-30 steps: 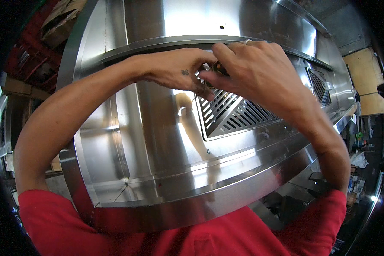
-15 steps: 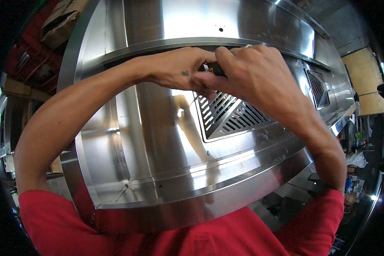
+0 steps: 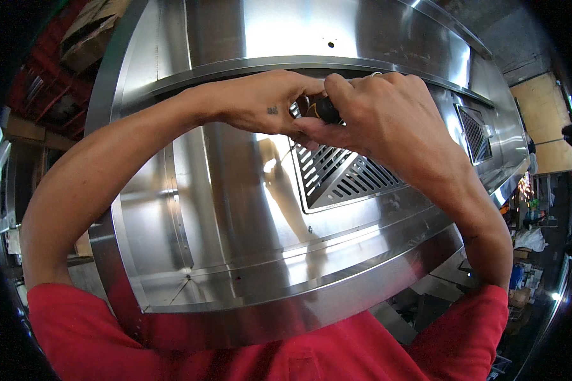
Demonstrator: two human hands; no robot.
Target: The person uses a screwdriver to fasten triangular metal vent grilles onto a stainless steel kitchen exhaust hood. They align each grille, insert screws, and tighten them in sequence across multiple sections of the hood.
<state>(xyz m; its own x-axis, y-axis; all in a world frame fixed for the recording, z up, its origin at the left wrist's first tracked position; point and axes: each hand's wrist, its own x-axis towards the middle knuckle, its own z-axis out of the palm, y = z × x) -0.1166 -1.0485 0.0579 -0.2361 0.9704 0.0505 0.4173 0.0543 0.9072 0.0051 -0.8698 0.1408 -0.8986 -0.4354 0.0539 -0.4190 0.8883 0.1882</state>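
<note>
In my right hand (image 3: 384,114) I grip a black-and-yellow screwdriver-like handle (image 3: 326,111), its round end showing between thumb and fingers. Against it, my left hand (image 3: 270,105) is closed with fingers curled in; whatever they pinch is hidden behind the hand. Both hands meet above a long stainless-steel panel (image 3: 235,190), over the upper left corner of a slotted vent grille (image 3: 349,174). The grille is set into the panel, partly covered by my right hand. The tool's working end is out of sight.
A second slotted grille (image 3: 473,133) lies farther right in the panel. A raised steel lip (image 3: 235,66) runs behind my hands, with a small hole (image 3: 331,45) beyond it. Cardboard boxes (image 3: 92,35) stand far left. Bright sparks (image 3: 525,187) fly at the far right.
The right hand has turned slightly and shifted a little right, so more of the black handle shows. The left hand has barely moved. Sparks have appeared at the far right.
</note>
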